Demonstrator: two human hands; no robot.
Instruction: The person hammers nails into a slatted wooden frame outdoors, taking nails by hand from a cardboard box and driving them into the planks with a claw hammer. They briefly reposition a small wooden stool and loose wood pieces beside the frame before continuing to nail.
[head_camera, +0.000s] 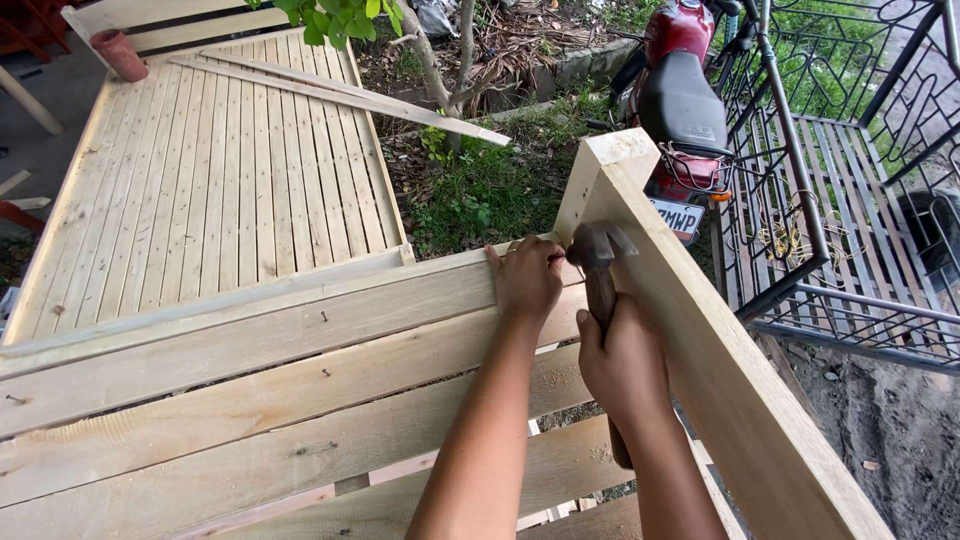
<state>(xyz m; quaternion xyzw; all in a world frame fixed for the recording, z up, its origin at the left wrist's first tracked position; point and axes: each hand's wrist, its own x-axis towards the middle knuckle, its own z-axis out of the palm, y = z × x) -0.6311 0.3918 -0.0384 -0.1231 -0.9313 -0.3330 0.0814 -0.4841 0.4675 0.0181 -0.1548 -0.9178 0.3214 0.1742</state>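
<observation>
Head view: hammering at the plank (300, 310) end, near the right post (700, 330).
Right hand (625, 365) closed around hammer (598, 262); left hand (527, 280) pinching, apparently a nail. Better short taps, fingers low.

An unfinished frame of pale wooden planks (250, 400) runs crosswise, joined to a thick corner beam (700, 340). Beyond it lies a slatted wooden platform (210, 180), with two long loose strips (340, 95) lying diagonally across its far end.

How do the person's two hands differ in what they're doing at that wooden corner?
The right hand is wrapped around a hammer handle, while the left hand holds no tool. The left hand lies flat, pressing the top plank; the right hand is fisted below it. Both sit close to the upright post.
</observation>
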